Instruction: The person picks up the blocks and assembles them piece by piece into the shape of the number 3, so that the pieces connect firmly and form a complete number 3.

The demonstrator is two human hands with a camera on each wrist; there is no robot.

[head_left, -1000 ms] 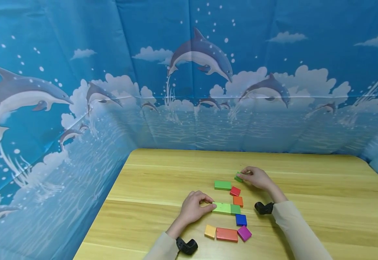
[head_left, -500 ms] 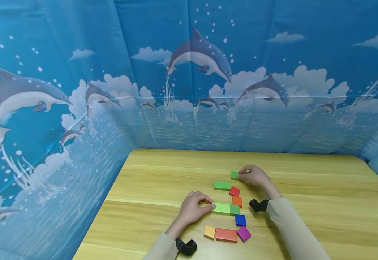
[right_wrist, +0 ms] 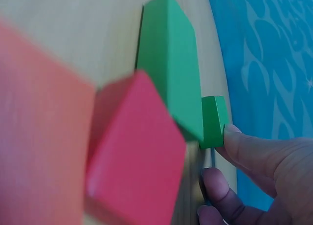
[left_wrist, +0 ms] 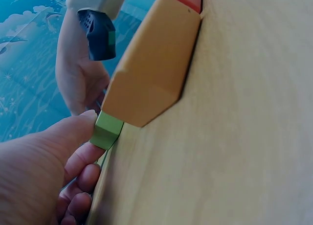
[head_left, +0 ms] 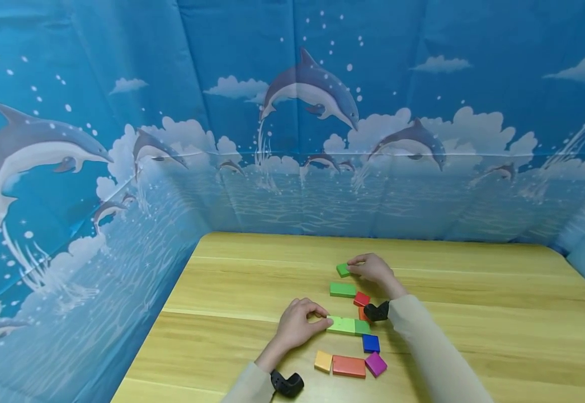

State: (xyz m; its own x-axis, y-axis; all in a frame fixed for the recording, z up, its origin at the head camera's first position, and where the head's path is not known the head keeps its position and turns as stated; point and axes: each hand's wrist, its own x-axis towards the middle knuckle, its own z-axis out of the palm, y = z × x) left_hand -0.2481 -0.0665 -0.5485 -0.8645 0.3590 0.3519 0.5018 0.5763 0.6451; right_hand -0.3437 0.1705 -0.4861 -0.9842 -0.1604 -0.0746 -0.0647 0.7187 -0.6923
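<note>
My left hand (head_left: 297, 324) pinches the left end of a light green block (head_left: 341, 324) between thumb and index finger; the left wrist view shows the thumb on the block (left_wrist: 106, 129). Against its right end lies a darker green block (head_left: 362, 328). Farther back, my right hand (head_left: 373, 270) holds a small green block (head_left: 342, 270) between thumb and fingers, behind a long green block (head_left: 342, 290). In the right wrist view the thumb touches one end of that small block (right_wrist: 213, 120). A red block (head_left: 361, 299) lies at the long green block's right end.
An orange block (head_left: 362, 314) is partly hidden by the black right wrist camera (head_left: 377, 310). Toward the front lie blue (head_left: 371, 343), magenta (head_left: 376, 364), long red-orange (head_left: 349, 366) and yellow-orange (head_left: 324, 361) blocks. A dolphin-print curtain (head_left: 292, 196) borders the wooden table (head_left: 499, 313).
My right hand has moved left with the small green block, from beyond the red block to behind the long green one. The left hand has kept its place and its pinch.
</note>
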